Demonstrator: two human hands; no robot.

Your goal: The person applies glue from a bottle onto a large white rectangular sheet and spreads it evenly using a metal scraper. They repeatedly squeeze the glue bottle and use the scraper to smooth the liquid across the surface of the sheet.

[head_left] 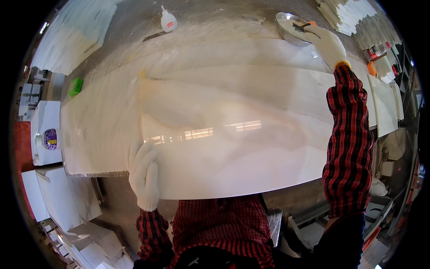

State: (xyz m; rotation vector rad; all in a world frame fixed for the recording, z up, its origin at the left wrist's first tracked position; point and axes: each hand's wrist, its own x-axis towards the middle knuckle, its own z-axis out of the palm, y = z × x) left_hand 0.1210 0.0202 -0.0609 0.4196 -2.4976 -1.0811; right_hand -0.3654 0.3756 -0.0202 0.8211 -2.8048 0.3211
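Observation:
A polished white stone slab (233, 157) with faint beige veining lies in front of me, over a larger pale slab (98, 116). My left hand (144, 177), in a white knit glove, rests at the slab's near left edge with its fingers stretched out. At the far right, my gloved right hand (326, 45) reaches to a shiny metal bowl (281, 19) holding a pale substance. Its fingers are closed round a scraper (298, 28), whose dark part dips into the bowl. The scraper's handle is mostly hidden by the glove.
A white squeeze bottle (169, 21) stands at the back. Stacked stone pieces (354, 15) occupy the back right, with pale sheets (74, 33) at the back left. A green box (75, 87) sits left, beyond a purple-labelled bottle (50, 139). A metal frame (309, 219) stands below right.

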